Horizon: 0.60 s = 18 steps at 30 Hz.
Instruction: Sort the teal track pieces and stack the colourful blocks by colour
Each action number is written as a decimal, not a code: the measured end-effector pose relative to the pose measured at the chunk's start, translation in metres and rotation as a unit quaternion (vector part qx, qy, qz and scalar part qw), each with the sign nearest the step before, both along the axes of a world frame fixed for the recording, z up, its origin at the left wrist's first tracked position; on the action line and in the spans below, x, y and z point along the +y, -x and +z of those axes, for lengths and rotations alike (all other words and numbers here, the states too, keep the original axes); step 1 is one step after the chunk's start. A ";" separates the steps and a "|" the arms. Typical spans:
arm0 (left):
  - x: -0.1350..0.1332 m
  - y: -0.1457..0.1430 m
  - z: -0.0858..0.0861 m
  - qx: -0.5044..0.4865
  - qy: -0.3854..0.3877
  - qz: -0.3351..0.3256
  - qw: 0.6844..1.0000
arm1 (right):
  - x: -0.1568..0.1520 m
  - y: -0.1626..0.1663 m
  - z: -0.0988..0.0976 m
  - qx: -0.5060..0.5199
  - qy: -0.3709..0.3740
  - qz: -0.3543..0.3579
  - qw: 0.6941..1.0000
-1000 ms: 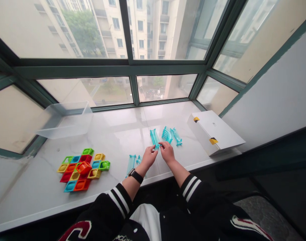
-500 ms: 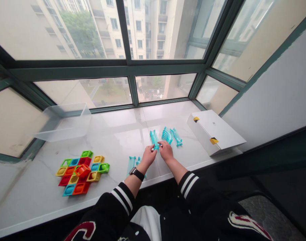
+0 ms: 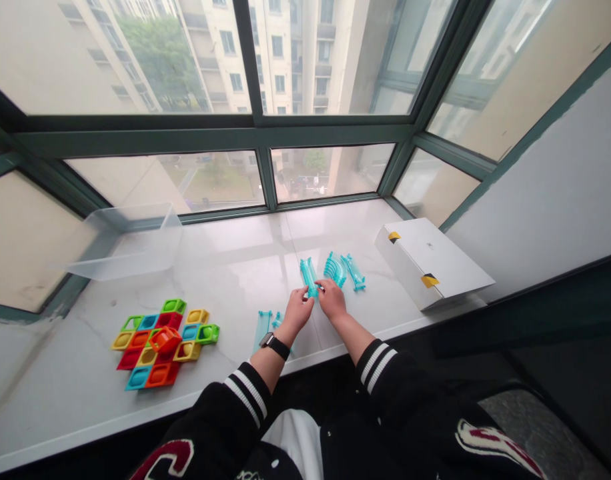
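Observation:
Between my hands is a clear teal plastic track piece (image 3: 308,270), its near end at my fingertips. My left hand (image 3: 299,310), with a dark watch on the wrist, pinches that end from the left. From the right, my right hand (image 3: 331,299) has its fingers closed on the same end. Just beyond the right hand lie a curved teal track piece (image 3: 335,269) and a narrow straight one (image 3: 354,273). Further teal pieces (image 3: 263,326) rest beside my left wrist, partly hidden by it.
Colourful square blocks (image 3: 158,347) sit joined in a cluster on the left of the white marble sill (image 3: 235,267). A clear plastic bin (image 3: 130,250) stands behind them. On the right is a white box (image 3: 435,260) with yellow-black tabs. Windows (image 3: 330,173) border the back.
Almost nothing differs. The hands keep their hold on the teal track piece, and the view has shifted very slightly.

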<state>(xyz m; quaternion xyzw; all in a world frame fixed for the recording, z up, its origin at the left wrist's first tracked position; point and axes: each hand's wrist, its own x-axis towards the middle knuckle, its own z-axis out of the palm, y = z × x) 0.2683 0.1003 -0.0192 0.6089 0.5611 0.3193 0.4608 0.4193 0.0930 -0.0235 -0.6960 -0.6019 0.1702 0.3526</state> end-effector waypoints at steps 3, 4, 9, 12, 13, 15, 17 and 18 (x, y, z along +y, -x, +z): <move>-0.001 0.001 0.000 -0.001 0.001 0.001 1.000 | 0.000 0.001 0.000 0.001 0.002 0.000 1.000; -0.001 0.001 0.000 -0.002 0.001 0.001 1.000 | 0.000 0.001 0.000 0.001 0.002 0.000 1.000; 0.000 0.003 -0.001 -0.008 -0.006 -0.002 1.000 | 0.001 0.001 -0.001 0.001 -0.004 0.006 1.000; 0.000 0.003 -0.002 -0.011 -0.008 -0.003 1.000 | 0.001 0.001 -0.002 0.003 -0.003 0.007 1.000; 0.000 0.004 -0.002 -0.011 -0.008 -0.003 1.000 | 0.001 0.001 -0.002 0.004 -0.003 0.006 1.000; 0.000 0.004 -0.001 -0.011 -0.007 -0.002 1.000 | 0.001 0.001 -0.002 0.004 -0.007 0.005 1.000; -0.001 0.004 -0.001 -0.012 -0.007 -0.003 1.000 | 0.000 0.001 -0.002 0.003 -0.011 0.005 1.000; -0.001 0.004 -0.001 -0.012 -0.006 -0.003 1.000 | 0.000 0.001 -0.002 0.002 -0.011 0.005 1.000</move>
